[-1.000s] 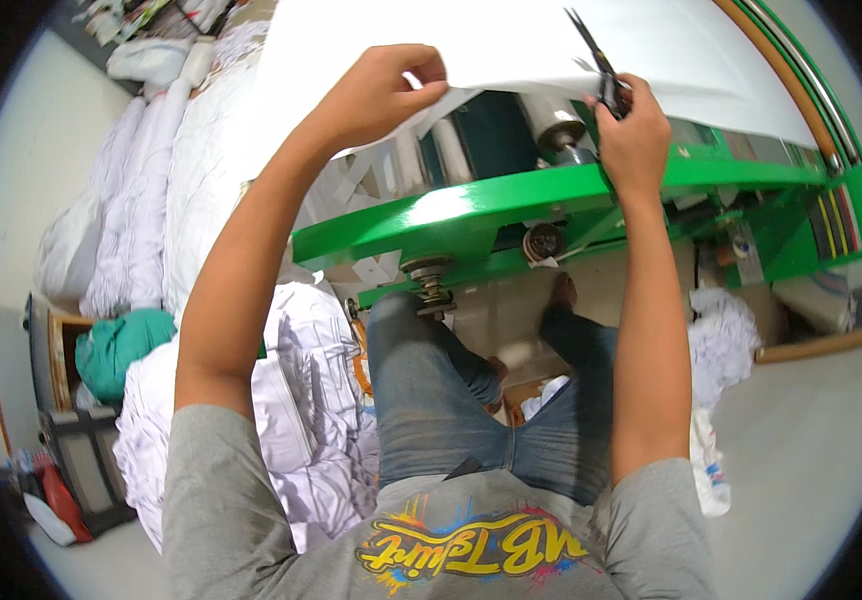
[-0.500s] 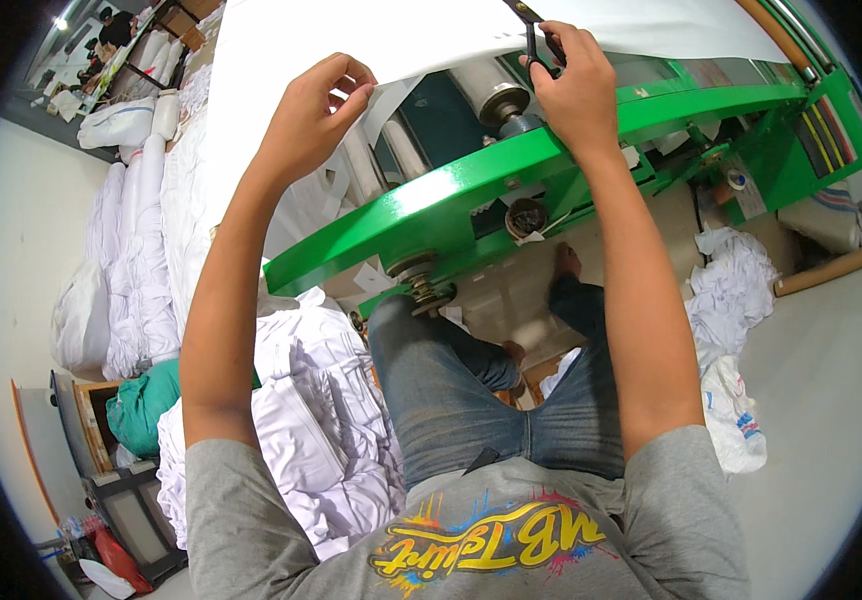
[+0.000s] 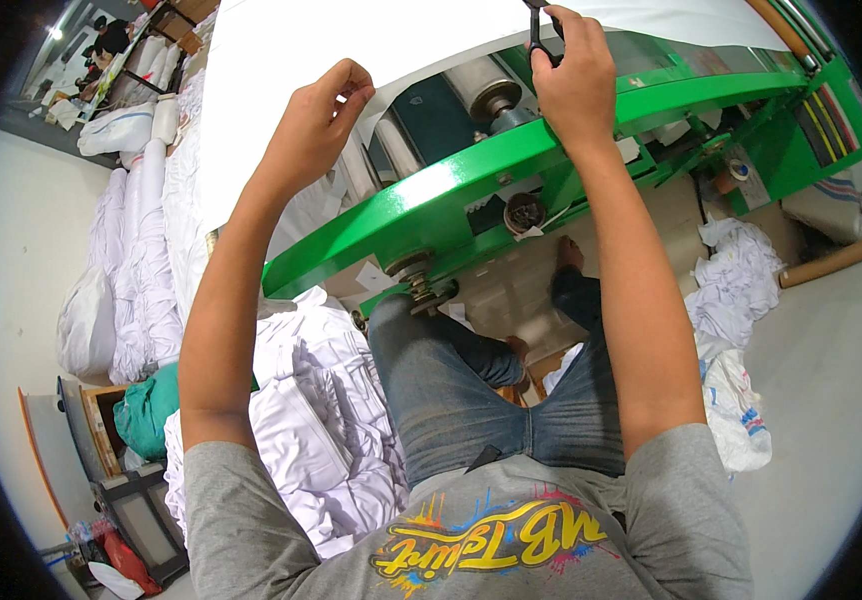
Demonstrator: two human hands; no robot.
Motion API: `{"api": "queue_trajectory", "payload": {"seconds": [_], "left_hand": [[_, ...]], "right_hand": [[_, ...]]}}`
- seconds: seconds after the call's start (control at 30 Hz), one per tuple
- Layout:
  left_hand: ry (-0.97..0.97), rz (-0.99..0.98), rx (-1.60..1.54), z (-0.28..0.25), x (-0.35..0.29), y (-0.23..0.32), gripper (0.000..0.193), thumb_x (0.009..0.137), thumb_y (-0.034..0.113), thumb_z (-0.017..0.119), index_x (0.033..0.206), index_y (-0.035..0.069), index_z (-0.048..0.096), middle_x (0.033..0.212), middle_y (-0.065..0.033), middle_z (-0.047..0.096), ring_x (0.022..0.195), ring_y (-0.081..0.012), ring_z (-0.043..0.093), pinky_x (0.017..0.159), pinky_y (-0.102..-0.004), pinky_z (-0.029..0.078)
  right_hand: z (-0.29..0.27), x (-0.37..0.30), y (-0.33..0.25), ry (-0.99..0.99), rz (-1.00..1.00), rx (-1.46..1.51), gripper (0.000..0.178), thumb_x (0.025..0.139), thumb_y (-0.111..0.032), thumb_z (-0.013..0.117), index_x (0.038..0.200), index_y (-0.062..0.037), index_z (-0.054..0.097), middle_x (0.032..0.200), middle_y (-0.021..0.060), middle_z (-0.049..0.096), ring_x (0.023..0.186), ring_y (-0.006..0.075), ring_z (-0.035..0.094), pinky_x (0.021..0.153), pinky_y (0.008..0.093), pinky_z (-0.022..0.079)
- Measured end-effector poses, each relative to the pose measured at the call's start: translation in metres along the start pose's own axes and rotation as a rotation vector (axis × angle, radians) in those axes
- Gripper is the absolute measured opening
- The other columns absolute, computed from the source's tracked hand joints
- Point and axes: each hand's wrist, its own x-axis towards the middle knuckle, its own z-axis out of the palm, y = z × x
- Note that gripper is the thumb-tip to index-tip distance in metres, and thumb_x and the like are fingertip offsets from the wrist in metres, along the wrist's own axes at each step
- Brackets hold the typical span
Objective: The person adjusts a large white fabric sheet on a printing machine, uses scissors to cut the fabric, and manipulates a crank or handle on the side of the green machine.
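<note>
Uppermost, white sheet [image 3: 421, 35], spread over the far side of a green machine frame [image 3: 431, 205], near edge bowed across the opening. At that edge, toward the right, black scissors [image 3: 534, 22], cut off by the upper border of the view — blades out of sight, hence open or closed impossible to tell.

On the scissors, right hand [image 3: 576, 90], fingers and thumb wrapped about the handles. At the same edge, farther left, left hand [image 3: 316, 120], thumb and fingers curled in to meet; a pinch on the sheet probable, but not confirmable from this angle.

Step in hand, by judgement: scissor work at the near edge, left hand as steadying side, right hand as working side. Demand of the next move, likewise judged: a taut, flat edge, plus clearance from the left hand and from the metal beneath.

Under the sheet, within the frame, metal rollers [image 3: 481, 85], partly covered. Nearer, at lower left, heap of white cloth [image 3: 301, 420] beside the legs [image 3: 451, 390]; beyond, green bundle [image 3: 148, 410] and long white rolls [image 3: 156, 240]. At right, crumpled white cloth [image 3: 736, 270] — brown tube [image 3: 836, 258] near its outer side.
</note>
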Motion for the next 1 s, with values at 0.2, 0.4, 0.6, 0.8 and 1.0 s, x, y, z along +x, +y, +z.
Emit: {"api": "queue_trajectory", "payload": {"seconds": [0.2, 0.4, 0.6, 0.8, 1.0], "left_hand": [[0.04, 0.022, 0.044, 0.003, 0.001, 0.0, 0.017, 0.113, 0.015, 0.06, 0.12, 0.0, 0.062, 0.111, -0.0161, 0.074, 0.105, -0.0301, 0.074, 0.095, -0.0437, 0.06], [0.015, 0.095, 0.016, -0.006, 0.002, 0.002, 0.014, 0.11, 0.012, 0.061, 0.119, 0.002, 0.066, 0.114, -0.0126, 0.073, 0.105, -0.0262, 0.071, 0.093, -0.0387, 0.059], [-0.002, 0.161, 0.087, -0.009, 0.003, -0.005, 0.014, 0.107, 0.012, 0.065, 0.11, 0.003, 0.074, 0.113, -0.0104, 0.07, 0.102, -0.0257, 0.072, 0.095, -0.0369, 0.059], [0.083, 0.144, 0.083, -0.019, 0.01, -0.009, 0.017, 0.101, -0.003, 0.061, 0.102, 0.001, 0.078, 0.107, -0.0139, 0.068, 0.1, -0.0283, 0.069, 0.087, -0.0403, 0.057], [0.155, 0.107, -0.015, -0.029, 0.013, 0.001, 0.017, 0.107, 0.005, 0.065, 0.109, 0.003, 0.081, 0.111, -0.011, 0.073, 0.104, -0.0214, 0.071, 0.092, -0.0373, 0.062]], "right_hand": [[-0.002, -0.001, -0.003, -0.021, 0.04, -0.019, 0.049, 0.088, 0.0, 0.063, 0.137, 0.0008, 0.061, 0.124, 0.0277, 0.062, 0.117, 0.0526, 0.062, 0.103, 0.0562, 0.052], [0.003, 0.0, 0.001, 0.036, -0.009, -0.098, 0.048, 0.089, -0.003, 0.073, 0.137, -0.0036, 0.065, 0.118, 0.0194, 0.069, 0.108, 0.0397, 0.071, 0.094, 0.0484, 0.057], [0.021, -0.001, 0.034, -0.016, -0.094, -0.097, 0.046, 0.09, -0.017, 0.084, 0.133, -0.009, 0.071, 0.114, 0.0163, 0.072, 0.099, 0.0347, 0.072, 0.087, 0.0459, 0.058], [0.012, -0.005, 0.024, -0.127, 0.073, 0.001, 0.047, 0.091, -0.012, 0.086, 0.137, -0.01, 0.074, 0.123, 0.0161, 0.078, 0.113, 0.0255, 0.078, 0.097, 0.038, 0.061], [0.001, -0.007, 0.024, -0.162, 0.155, -0.014, 0.046, 0.096, -0.013, 0.087, 0.139, -0.0115, 0.074, 0.121, 0.0083, 0.08, 0.111, 0.0154, 0.077, 0.092, 0.0284, 0.059]]}}
